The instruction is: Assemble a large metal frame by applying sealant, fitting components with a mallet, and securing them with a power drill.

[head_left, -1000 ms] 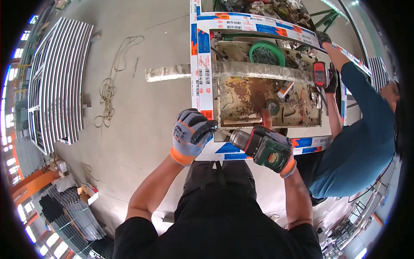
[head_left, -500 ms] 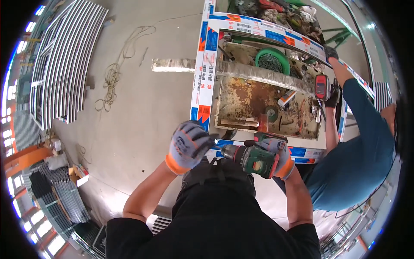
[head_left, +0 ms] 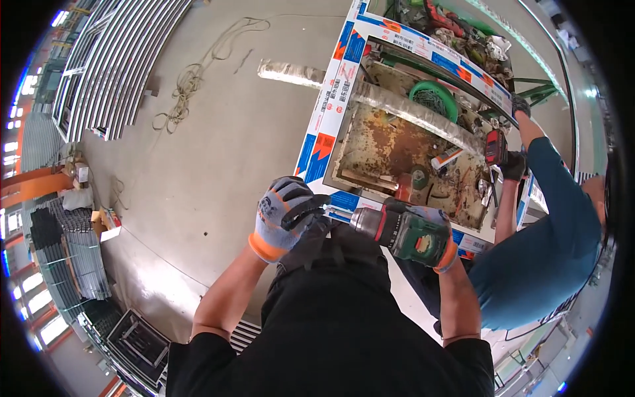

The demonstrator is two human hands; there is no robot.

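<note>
My left hand (head_left: 283, 215) is clenched near the bit's tip, I judge to steady it against the white frame (head_left: 331, 106). My right hand (head_left: 433, 231) grips the green cordless drill (head_left: 403, 233), aimed left along the frame's near rail. A co-worker's gloved hand (head_left: 512, 165) works at the right.

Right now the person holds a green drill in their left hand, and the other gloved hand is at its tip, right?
Not quite. The head view shows the green drill in the right hand, not the left. The gloved left hand is the one at its tip.
</note>
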